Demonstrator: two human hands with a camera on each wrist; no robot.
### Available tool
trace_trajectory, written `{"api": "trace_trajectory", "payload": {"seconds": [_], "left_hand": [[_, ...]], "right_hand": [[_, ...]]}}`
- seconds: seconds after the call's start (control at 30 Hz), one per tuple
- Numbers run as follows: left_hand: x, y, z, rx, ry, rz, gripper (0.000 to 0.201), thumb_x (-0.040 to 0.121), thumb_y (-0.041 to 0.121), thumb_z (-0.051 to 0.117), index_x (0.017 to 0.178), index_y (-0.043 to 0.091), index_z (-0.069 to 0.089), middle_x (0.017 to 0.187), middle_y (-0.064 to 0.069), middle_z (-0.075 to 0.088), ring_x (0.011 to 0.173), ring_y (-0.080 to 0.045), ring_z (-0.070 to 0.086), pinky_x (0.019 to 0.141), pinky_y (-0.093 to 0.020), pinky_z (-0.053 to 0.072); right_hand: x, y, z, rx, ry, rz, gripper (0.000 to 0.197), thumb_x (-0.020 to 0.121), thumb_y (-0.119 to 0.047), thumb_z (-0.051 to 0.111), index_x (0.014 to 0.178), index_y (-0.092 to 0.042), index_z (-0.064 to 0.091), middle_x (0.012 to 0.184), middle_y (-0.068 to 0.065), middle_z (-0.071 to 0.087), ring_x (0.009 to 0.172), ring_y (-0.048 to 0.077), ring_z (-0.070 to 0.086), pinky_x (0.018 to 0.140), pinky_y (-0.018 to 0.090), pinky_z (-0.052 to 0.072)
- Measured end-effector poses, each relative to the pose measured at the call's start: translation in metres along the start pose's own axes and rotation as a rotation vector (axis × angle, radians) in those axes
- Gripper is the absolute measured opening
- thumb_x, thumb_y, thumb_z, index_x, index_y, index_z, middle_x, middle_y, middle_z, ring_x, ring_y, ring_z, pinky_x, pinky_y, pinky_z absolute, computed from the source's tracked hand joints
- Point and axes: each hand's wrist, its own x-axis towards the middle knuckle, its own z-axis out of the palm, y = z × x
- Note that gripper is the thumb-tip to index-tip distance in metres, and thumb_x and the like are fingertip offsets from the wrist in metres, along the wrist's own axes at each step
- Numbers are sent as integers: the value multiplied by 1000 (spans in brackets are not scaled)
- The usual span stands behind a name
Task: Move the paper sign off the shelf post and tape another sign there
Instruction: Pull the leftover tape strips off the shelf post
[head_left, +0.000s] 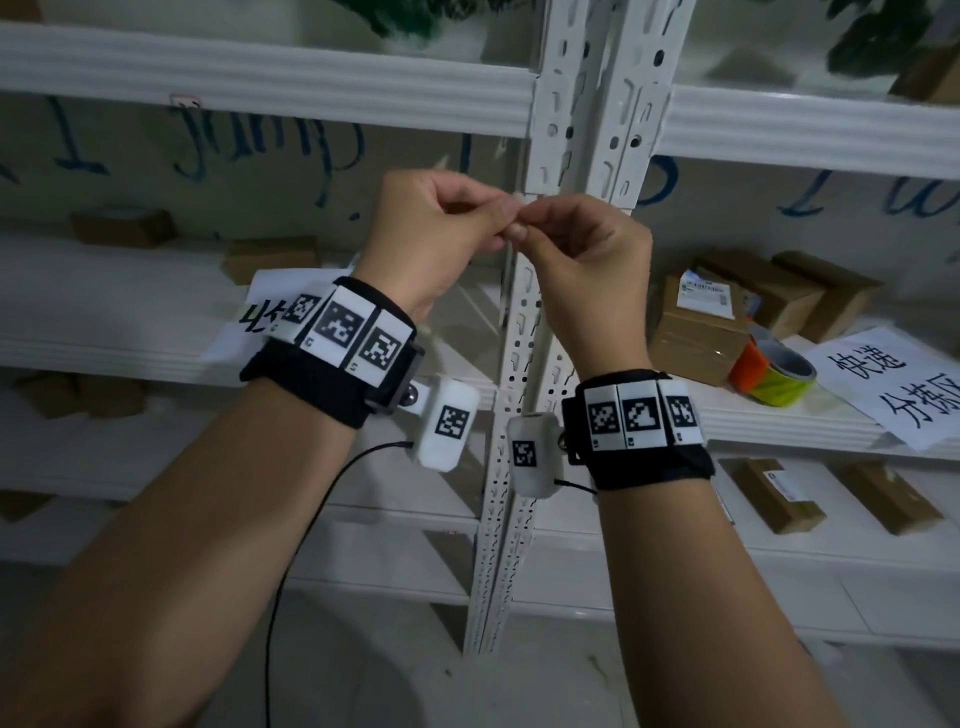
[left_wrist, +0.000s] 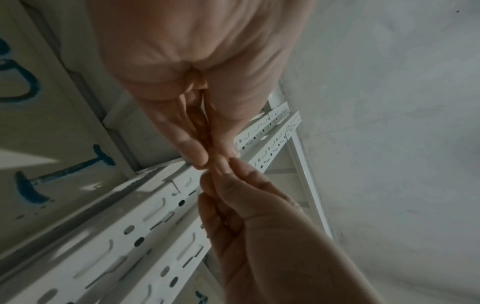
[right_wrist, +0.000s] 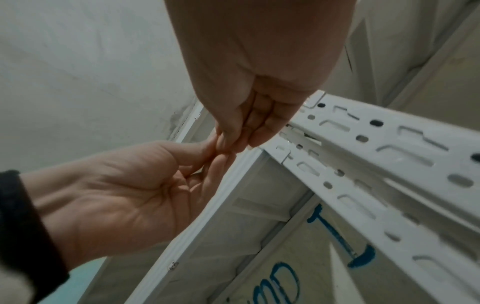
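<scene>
Closest, pinching tip to tip with left hand (head_left: 431, 234) and right hand (head_left: 582, 249), thumbs and forefingers clenched on a scrap too small to identify, likely clear tape. Held right before the bare shelf post (head_left: 566, 104), presumably to keep the work at the fixing spot. Off the post already: one paper sign (head_left: 265, 306) laid on the left shelf, characters half hidden; another sign (head_left: 893, 384) on the right shelf beside tape rolls (head_left: 774, 374), reading 快递 and 分拣. Farthest, blue scrawl (head_left: 270, 145) on the back wall, roughly "I jump".
</scene>
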Motion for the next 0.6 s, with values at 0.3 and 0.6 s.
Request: {"api": "trace_trajectory", "payload": {"seconds": [0.3, 0.6], "left_hand": [[-18, -7, 1, 462, -182, 97, 27, 105, 23, 67, 132, 22, 70, 111, 9, 76, 76, -3, 77, 65, -17, 61], [-18, -30, 37, 388, -303, 239, 17, 103, 25, 66, 116, 23, 77, 97, 16, 71, 72, 18, 59, 75, -23, 53]], "right_hand": [[-16, -2, -36, -169, -287, 158, 11, 87, -13, 88, 97, -10, 83, 82, 0, 81, 78, 15, 78, 78, 24, 63], [-32, -2, -60, -340, -180, 248, 17, 99, -24, 69, 93, -10, 78, 84, 23, 74, 76, 43, 68, 68, 53, 58]]}}
